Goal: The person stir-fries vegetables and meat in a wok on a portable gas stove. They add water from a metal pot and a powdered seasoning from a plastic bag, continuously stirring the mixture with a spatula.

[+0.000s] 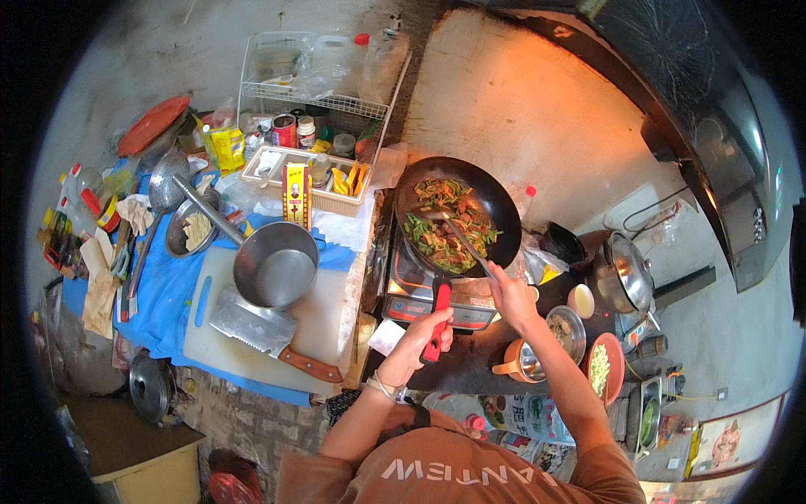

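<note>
My left hand (419, 343) grips the red and black handle (442, 309) of a dark wok (500, 217). The wok sits over a portable cooktop (403, 301). In my right hand (513, 299) is the shaft of a metal spatula (469, 246), whose blade lies among the food at the wok's middle. That food (434, 236) is a mix of green pieces and reddish-brown pieces, spread over the wok's bottom.
On the left, a saucepan (277, 264) and a cleaver (258, 324) rest on a white cutting board (211, 340). Right of the cooktop stand an orange-handled cup (519, 362), a metal bowl (572, 324), a red bowl of chopped greens (616, 353) and a lidded pot (630, 264).
</note>
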Demonstrator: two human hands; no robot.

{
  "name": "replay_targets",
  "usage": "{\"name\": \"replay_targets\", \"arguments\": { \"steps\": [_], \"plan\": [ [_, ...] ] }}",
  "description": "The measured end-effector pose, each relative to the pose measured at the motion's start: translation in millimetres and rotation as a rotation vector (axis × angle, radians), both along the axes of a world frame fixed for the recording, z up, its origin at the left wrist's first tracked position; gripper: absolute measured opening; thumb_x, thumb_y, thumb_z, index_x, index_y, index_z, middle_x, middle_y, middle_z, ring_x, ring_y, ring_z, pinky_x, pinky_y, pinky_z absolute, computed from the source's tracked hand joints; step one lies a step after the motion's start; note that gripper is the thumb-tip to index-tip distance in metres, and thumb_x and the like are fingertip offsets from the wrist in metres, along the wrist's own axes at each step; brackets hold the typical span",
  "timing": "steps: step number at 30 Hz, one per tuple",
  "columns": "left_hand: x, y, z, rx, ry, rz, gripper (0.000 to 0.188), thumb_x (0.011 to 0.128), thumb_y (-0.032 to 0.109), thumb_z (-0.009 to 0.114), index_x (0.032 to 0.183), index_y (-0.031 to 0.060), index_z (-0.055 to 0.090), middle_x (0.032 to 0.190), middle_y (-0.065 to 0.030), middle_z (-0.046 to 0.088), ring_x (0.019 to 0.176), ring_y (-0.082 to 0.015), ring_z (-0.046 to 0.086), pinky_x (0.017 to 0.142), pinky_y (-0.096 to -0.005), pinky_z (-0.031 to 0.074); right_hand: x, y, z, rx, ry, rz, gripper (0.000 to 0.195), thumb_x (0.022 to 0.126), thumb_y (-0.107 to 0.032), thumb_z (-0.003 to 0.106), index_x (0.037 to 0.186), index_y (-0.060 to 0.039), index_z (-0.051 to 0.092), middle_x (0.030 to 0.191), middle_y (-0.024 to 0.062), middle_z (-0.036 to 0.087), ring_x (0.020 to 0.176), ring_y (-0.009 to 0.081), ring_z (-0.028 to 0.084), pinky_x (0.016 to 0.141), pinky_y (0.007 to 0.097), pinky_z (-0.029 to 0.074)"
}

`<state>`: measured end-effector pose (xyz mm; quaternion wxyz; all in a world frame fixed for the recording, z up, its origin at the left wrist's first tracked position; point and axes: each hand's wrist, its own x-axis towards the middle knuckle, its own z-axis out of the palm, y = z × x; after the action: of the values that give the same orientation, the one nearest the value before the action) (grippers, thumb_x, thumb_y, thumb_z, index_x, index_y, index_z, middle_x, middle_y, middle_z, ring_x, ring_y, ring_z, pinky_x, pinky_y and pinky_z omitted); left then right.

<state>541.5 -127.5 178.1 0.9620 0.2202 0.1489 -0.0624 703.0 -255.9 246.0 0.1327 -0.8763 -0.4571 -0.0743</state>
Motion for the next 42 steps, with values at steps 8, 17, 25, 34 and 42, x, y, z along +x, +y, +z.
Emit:
{"name": "replay_targets", "arguments": {
  "steps": [8, 17, 25, 34, 42],
  "plan": [
    [-4, 2, 2, 0.051, 0.013, 0.015, 0.024, 0.088, 0.03, 0.052, 0.081, 0.0068, 0.049, 0.055, -0.0013, 0.048, 0.047, -0.0128, 0.047, 0.044, -0.025, 0.037, -12, -53, 67, -0.056, 0.018, -0.064, 0.028, 0.082, -0.018, 0.056, 0.11, -0.0136, 0.057, 0.059, 0.0173, 0.057, 0.053, 0.0361, 0.057, 0.048, 0.0455, 0.045],
    [1, 2, 8, 0.079, 0.035, 0.002, 0.024, 0.088, 0.03, 0.052, 0.081, 0.0075, 0.048, 0.056, -0.0007, 0.047, 0.048, -0.0123, 0.046, 0.044, -0.0251, 0.037, 18, -21, 37, -0.116, -0.02, -0.149, 0.028, 0.082, -0.018, 0.055, 0.11, -0.0129, 0.056, 0.064, 0.0195, 0.059, 0.059, 0.0386, 0.058, 0.055, 0.0461, 0.047],
    [1, 0, 11, 0.054, 0.035, -0.011, 0.021, 0.089, 0.027, 0.052, 0.085, 0.007, 0.046, 0.053, -0.0015, 0.044, 0.043, -0.0123, 0.041, 0.046, -0.0261, 0.036, 26, -14, 2, -0.154, -0.041, -0.216, 0.034, 0.082, -0.017, 0.054, 0.115, -0.0133, 0.05, 0.068, 0.0206, 0.06, 0.061, 0.0397, 0.059, 0.053, 0.0489, 0.047],
    [1, 1, 1, 0.011, 0.015, 0.001, 0.022, 0.088, 0.029, 0.052, 0.083, 0.008, 0.048, 0.055, -0.0007, 0.046, 0.046, -0.012, 0.045, 0.043, -0.0242, 0.036, -20, -19, 42, -0.007, -0.007, -0.069, 0.029, 0.083, -0.017, 0.053, 0.112, -0.0139, 0.054, 0.056, 0.0163, 0.057, 0.052, 0.0357, 0.057, 0.048, 0.046, 0.044],
    [-2, 3, 5, 0.03, 0.015, 0.014, 0.023, 0.087, 0.029, 0.054, 0.083, 0.0073, 0.048, 0.055, -0.0012, 0.047, 0.047, -0.0121, 0.046, 0.045, -0.0243, 0.037, -6, -30, 29, -0.173, -0.056, -0.061, 0.031, 0.082, -0.018, 0.054, 0.113, -0.0129, 0.053, 0.056, 0.0156, 0.057, 0.052, 0.0356, 0.057, 0.047, 0.0458, 0.045]
  ]
}}
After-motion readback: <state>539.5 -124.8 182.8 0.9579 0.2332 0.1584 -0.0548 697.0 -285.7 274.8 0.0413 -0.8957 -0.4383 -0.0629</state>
